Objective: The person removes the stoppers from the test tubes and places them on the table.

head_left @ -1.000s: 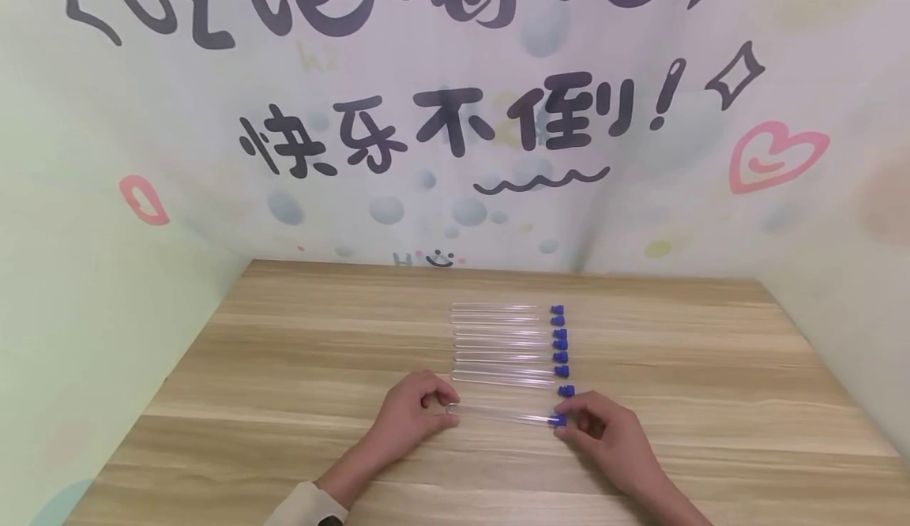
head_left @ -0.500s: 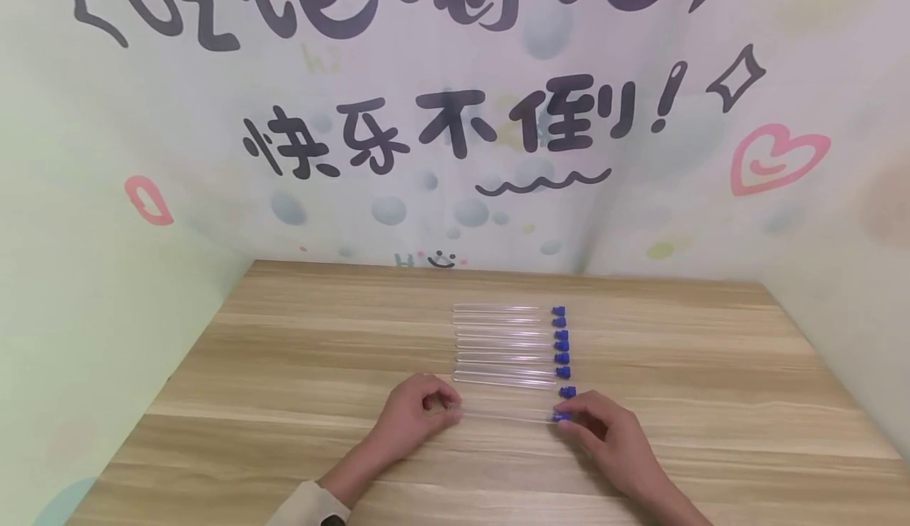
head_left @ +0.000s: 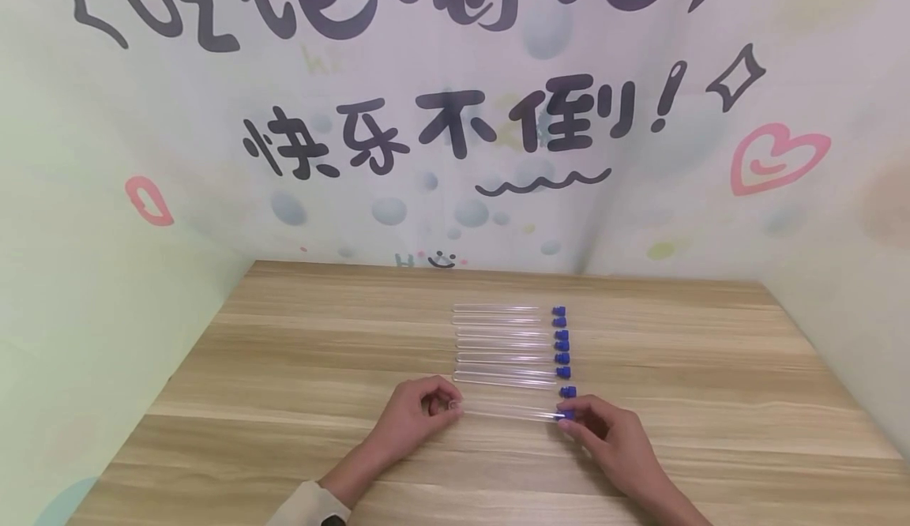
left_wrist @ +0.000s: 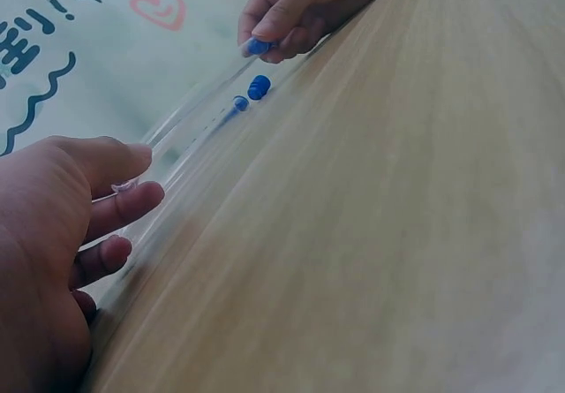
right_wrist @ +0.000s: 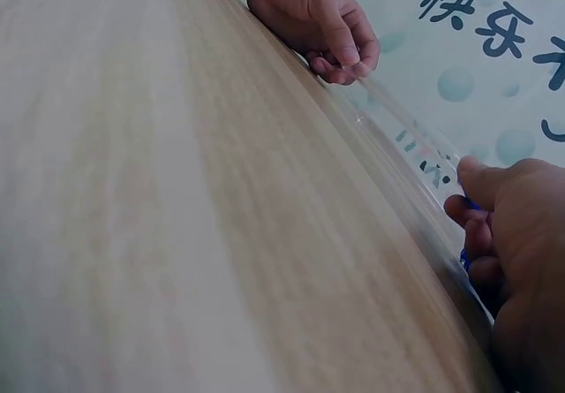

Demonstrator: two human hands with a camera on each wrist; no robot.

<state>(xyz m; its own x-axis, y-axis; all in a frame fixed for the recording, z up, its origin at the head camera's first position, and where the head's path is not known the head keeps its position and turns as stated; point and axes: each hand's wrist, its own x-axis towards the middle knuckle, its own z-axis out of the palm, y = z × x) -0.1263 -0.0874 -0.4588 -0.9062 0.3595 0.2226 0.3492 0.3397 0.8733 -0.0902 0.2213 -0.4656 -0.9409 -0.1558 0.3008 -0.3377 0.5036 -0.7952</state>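
A clear test tube [head_left: 508,411] is held level between my two hands, just above the table. My left hand [head_left: 415,414] pinches its rounded end between thumb and fingers. At the other end, my right hand [head_left: 613,435] pinches a blue stopper [head_left: 565,415] at the tube's mouth, partly hidden by the fingertips. The left wrist view shows this blue stopper [left_wrist: 259,47] between the right fingers. How deep it sits in the tube is hard to tell. Just beyond the right fingertips, a separate blue stopper [head_left: 567,392] lies on the table.
Beyond the hands, several clear test tubes [head_left: 505,358] lie side by side, rounded ends to the left. Several blue stoppers [head_left: 562,346] line up at their right ends. The wooden table [head_left: 298,352] meets a printed cloth backdrop [head_left: 455,226] behind.
Both hands keep their hold on the tube and the stopper. The tube has shifted slightly, its right end a little farther from me. The view has moved marginally.
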